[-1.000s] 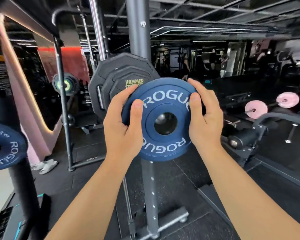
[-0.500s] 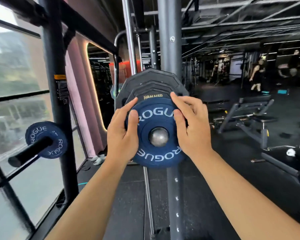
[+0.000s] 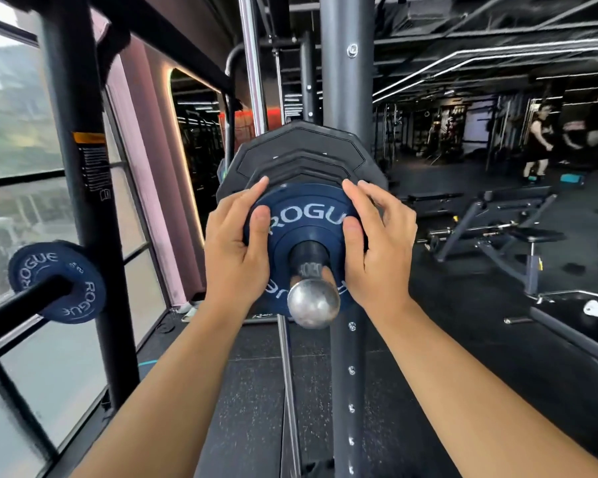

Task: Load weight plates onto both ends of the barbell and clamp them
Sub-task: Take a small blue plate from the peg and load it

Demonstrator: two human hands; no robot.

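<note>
Two bare hands grip one small round blue weight plate with white ROGUE lettering [image 3: 304, 215], one on each side of its rim. The left hand [image 3: 233, 250] is curled around the plate's left edge, thumb pressed flat on the front face and fingers wrapped behind. The right hand [image 3: 380, 250] is curled around the right edge in the same way, thumb on the face and fingertips hooked over the upper rim. The plate is threaded on the dark barbell sleeve with a rounded silver end cap [image 3: 313, 301]; the sleeve passes through the centre hole and the cap projects toward the camera. Directly behind the blue plate sits a stack of black angular-edged weight plates [image 3: 301, 157] on the same sleeve; whether blue and black surfaces touch cannot be told. A grey steel rack upright with a row of holes [image 3: 346, 98] stands behind the stack. At the left, a second small blue ROGUE plate [image 3: 57, 281] hangs on a black storage peg [image 3: 18, 301] beside a black frame post [image 3: 80, 167].
</note>
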